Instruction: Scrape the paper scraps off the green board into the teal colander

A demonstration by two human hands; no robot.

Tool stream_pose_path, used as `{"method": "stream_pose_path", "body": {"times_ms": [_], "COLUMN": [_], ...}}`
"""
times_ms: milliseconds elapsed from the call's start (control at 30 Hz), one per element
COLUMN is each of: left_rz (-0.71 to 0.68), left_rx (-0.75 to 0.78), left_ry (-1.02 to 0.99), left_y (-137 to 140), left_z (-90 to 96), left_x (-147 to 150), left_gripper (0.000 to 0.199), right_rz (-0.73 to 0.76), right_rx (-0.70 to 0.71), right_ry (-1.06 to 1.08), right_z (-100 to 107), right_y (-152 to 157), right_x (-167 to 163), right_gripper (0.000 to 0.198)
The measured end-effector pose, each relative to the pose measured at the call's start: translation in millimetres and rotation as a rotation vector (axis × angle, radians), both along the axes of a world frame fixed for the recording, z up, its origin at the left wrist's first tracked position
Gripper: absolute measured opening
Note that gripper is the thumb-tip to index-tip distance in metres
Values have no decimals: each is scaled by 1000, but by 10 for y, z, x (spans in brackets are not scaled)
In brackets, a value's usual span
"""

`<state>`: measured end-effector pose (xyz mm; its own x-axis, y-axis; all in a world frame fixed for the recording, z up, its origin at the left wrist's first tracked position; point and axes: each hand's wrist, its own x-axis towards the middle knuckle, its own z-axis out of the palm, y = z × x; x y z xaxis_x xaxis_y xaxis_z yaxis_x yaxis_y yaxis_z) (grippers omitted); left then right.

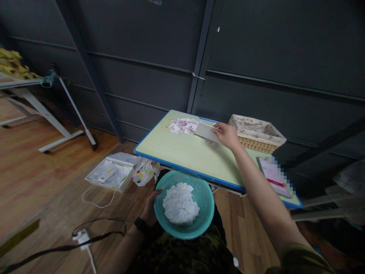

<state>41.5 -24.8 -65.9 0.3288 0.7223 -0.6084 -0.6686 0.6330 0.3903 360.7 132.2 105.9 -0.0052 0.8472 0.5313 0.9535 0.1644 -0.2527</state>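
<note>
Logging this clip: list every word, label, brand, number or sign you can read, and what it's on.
None can be read.
Pale sheet with a red band, on the table: faint marks, too blurred to read, partly pixelated.
White paper pieces in the teal basket: no legible text.

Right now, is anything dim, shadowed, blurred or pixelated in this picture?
Head view: soft shadow on the table beside the right hand, dim wall; head view also: blurred lower-right corner, blocky pixels along the flat pinkish thing.
</note>
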Motion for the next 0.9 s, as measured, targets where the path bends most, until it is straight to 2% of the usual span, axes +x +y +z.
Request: {"method": "stream_pose_path", "body": {"times_ms": [200, 500, 733, 900], "left_rz": [19, 21, 33, 24], "left_rx": [30, 19, 36, 24], "left_ry": [59, -21, 9, 16], "left_y": [-72, -80, -59, -59], "left_z": [-131, -322, -376, -340], "left_x": [101, 66, 38, 57], "left_gripper": [10, 40, 42, 36], "right_rz": [-18, -46, -38, -7], "right_rx": [-35, -26, -15, -8], "right_ry": [-26, -41, -47, -59], "right_z": [-1, -99, -72, -130], "right_y": [144, 102, 37, 25], "right_x": [-56, -81, -93, -171], "right_gripper": [27, 31, 31, 34]}}
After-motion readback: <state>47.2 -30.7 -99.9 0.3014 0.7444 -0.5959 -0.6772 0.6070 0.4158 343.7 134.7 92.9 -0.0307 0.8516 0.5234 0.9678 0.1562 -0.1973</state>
